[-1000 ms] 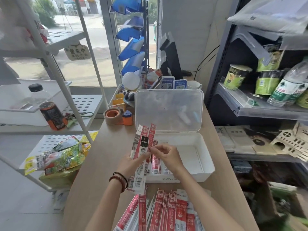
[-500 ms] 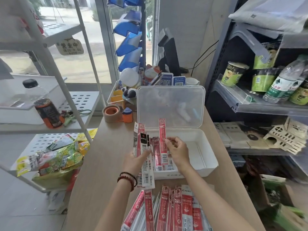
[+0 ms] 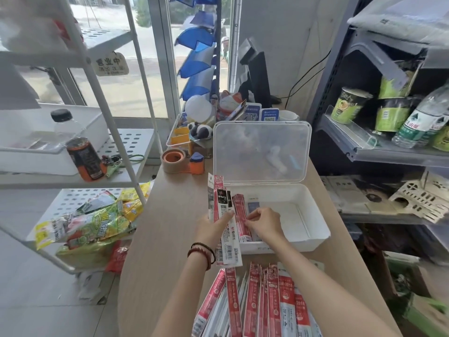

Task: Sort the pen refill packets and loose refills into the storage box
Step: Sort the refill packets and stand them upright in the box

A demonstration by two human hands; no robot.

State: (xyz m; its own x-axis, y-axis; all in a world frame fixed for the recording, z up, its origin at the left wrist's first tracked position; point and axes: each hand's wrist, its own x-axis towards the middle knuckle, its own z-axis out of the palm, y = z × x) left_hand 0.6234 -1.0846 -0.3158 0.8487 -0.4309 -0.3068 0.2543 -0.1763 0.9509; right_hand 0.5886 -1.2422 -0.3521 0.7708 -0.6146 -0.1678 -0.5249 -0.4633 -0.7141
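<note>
**Refill packets: light, flexible, slick film**

The held packets (image 3: 222, 212) stand upright just left of the storage box (image 3: 315, 242). They are judged light, thin and bendable, with slippery wrapping, so they are best pinched flat at mid-length. The left hand (image 3: 212, 229) clamps them, thumb across the front. The right hand (image 3: 266, 224) reaches over the box's near wall, fingertips pinching a red packet (image 3: 240, 222) in the box's left end. A packet pile (image 3: 255, 300) lies on the tabletop (image 3: 170, 239) in front of the box.
</note>
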